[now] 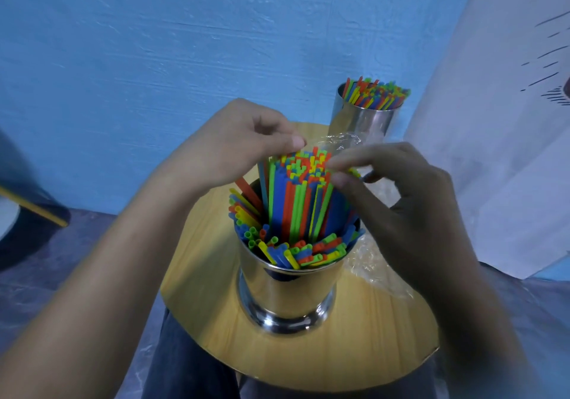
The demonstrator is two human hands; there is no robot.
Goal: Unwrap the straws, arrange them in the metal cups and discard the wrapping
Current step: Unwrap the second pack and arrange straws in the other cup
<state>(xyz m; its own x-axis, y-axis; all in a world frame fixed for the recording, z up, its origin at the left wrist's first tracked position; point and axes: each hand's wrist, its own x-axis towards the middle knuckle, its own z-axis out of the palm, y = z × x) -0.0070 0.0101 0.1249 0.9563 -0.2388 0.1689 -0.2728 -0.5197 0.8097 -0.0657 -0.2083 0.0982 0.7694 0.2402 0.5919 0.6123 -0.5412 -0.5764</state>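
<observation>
A shiny metal cup [287, 293] stands at the middle of a round wooden table [209, 275]. Loose coloured straws ring its rim, and a tall upright bundle of straws [296, 201] stands in its centre. My left hand [234, 145] curls round the bundle's top from the left. From the right, my right hand [398, 195] pinches straws at the bundle's top between thumb and fingertips. A second metal cup [364, 120] full of straws stands at the back right. Clear plastic wrapping [373, 262] lies crumpled on the table, partly hidden under my right hand.
A blue wall rises close behind the table. A white cloth or sheet [493, 120] hangs at the right. The floor is grey-blue. A dark object with a yellow stripe [34, 210] lies at the left edge. My dark trousers [185, 367] show below the table.
</observation>
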